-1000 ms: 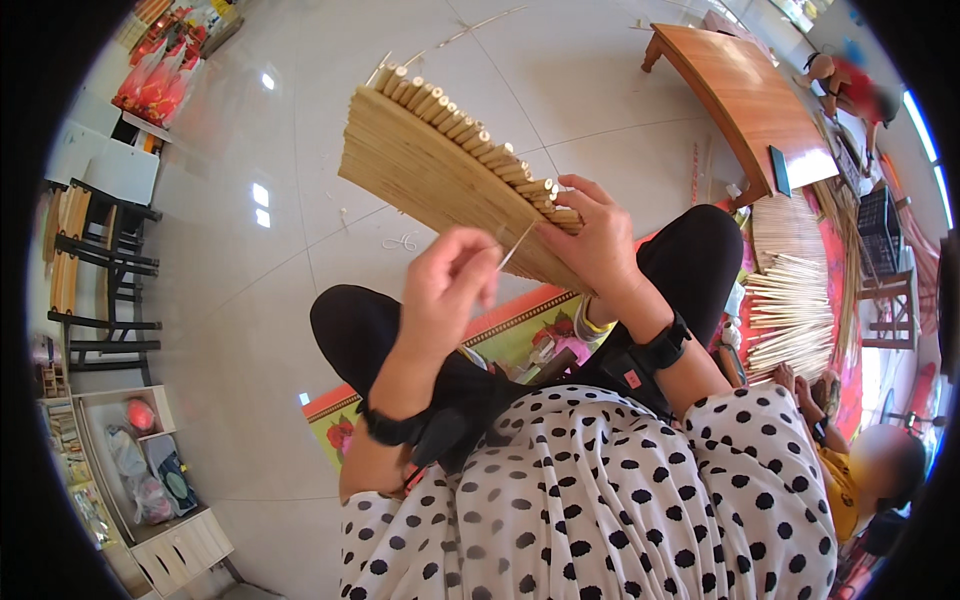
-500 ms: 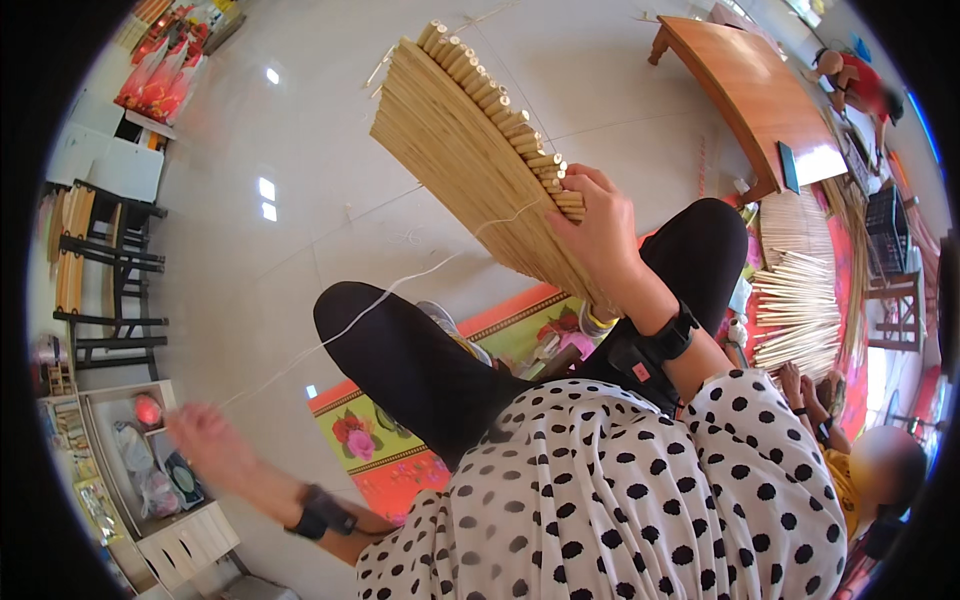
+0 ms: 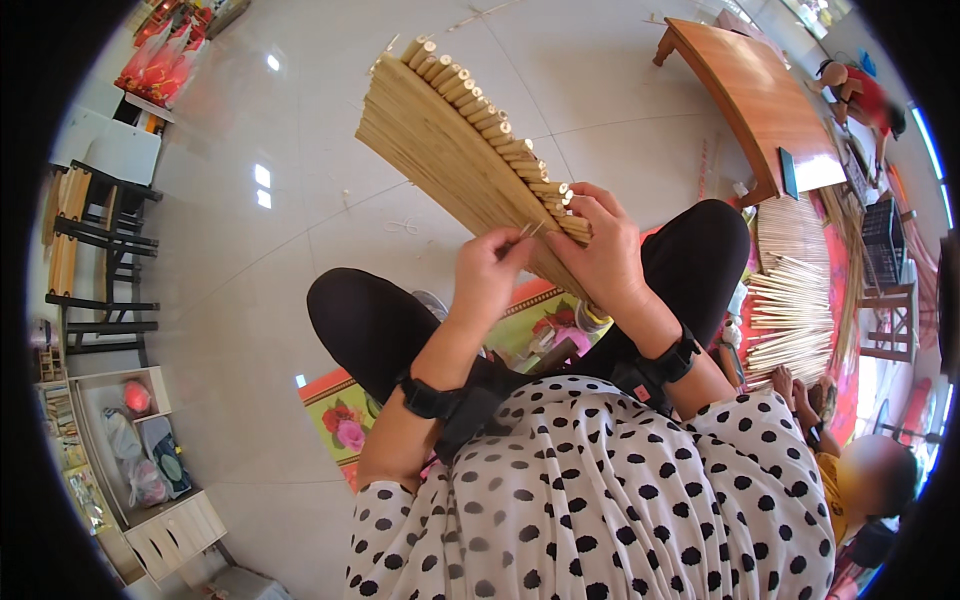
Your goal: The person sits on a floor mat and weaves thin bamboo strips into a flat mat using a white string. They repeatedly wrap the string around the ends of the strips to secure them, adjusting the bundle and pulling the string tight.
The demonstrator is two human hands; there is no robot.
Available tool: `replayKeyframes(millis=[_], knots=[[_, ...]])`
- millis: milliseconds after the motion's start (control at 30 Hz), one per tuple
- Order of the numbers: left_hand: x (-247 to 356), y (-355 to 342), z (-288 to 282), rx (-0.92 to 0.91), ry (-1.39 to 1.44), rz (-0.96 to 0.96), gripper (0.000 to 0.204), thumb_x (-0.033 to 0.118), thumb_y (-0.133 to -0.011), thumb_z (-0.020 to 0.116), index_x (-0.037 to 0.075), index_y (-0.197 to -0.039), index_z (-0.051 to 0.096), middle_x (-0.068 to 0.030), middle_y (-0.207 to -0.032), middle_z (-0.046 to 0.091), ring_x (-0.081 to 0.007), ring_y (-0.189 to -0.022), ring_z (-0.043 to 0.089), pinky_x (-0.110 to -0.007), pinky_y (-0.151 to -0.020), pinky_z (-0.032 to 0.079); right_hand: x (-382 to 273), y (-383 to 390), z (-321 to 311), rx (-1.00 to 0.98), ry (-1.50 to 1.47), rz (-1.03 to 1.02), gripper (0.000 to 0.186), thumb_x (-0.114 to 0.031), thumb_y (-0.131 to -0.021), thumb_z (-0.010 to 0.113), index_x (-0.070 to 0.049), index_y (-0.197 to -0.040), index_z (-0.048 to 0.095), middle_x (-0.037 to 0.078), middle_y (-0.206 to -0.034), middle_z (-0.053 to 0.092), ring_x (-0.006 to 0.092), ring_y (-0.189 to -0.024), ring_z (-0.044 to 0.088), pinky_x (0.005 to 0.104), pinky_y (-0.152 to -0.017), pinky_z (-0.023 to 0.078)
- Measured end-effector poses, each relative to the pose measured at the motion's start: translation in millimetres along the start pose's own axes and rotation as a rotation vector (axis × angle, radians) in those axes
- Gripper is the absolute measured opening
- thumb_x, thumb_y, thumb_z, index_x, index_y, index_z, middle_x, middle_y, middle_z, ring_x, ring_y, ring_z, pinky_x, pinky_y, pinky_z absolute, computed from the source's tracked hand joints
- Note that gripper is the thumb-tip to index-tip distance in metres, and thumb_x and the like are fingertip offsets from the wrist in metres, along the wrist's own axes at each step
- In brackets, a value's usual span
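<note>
My right hand (image 3: pixel 607 249) grips a long, slanted bundle of pale reed sticks (image 3: pixel 445 140), lined side by side into a thick panel with round cut ends along one edge, near its lower right end. Beside it, my left hand (image 3: pixel 494 262) has its fingertips pinched on a thin pale cord (image 3: pixel 529 231) at the panel's surface, close to my right thumb. My dark-trousered knees lie either side below the bundle, over a flowered mat (image 3: pixel 352 422).
A wooden table (image 3: pixel 750 100) stands upper right; below it lie loose sticks (image 3: pixel 788 312) and a black crate (image 3: pixel 878 240). A person in red (image 3: pixel 860 100) crouches far right; another in yellow (image 3: pixel 842 480) sits beside me. Stacked frames (image 3: pixel 105 250) and a cabinet (image 3: pixel 165 530) line the left.
My left hand swung out down-left, drawing the cord long, and is now back up at the bundle beside my right hand. My right hand stays gripping the bundle, which shifted slightly.
</note>
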State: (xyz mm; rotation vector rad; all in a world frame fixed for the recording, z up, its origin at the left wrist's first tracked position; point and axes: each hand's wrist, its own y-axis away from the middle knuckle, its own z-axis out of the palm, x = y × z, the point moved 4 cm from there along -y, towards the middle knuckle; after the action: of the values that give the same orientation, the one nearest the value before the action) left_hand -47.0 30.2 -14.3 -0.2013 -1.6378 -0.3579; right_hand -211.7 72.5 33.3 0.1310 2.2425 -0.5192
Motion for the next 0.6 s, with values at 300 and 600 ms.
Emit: replayKeyframes(millis=[300, 600], knots=[[51.6, 2.8, -66.3, -0.196, 1.071, 0.255, 0.013, 0.01, -0.103, 0.057, 0.006, -0.111, 0.066, -0.0037, -0.1, 0.063, -0.0092, -0.067, 0.042, -0.026, -0.065, 0.04, -11.1, -8.0, -0.2, 0.041, 0.085, 0.029, 0.037, -0.01, -0.078, 0.078, 0.003, -0.111, 0.065, 0.018, -0.125, 0.064, 0.0399, -0.104, 0.066, 0.0411, -0.091, 0.054], [101.5, 36.7, -123.5, -0.237, 1.079, 0.514, 0.024, 0.02, -0.108, 0.049, 0.008, -0.125, 0.06, -0.0093, -0.104, 0.06, -0.003, -0.052, 0.032, -0.023, -0.06, 0.041, -2.8, -10.2, 0.1, 0.047, 0.071, 0.205, 0.037, -0.013, -0.082, 0.078, 0.003, -0.112, 0.066, 0.024, -0.11, 0.068, 0.0411, -0.097, 0.068, 0.0422, -0.086, 0.055]])
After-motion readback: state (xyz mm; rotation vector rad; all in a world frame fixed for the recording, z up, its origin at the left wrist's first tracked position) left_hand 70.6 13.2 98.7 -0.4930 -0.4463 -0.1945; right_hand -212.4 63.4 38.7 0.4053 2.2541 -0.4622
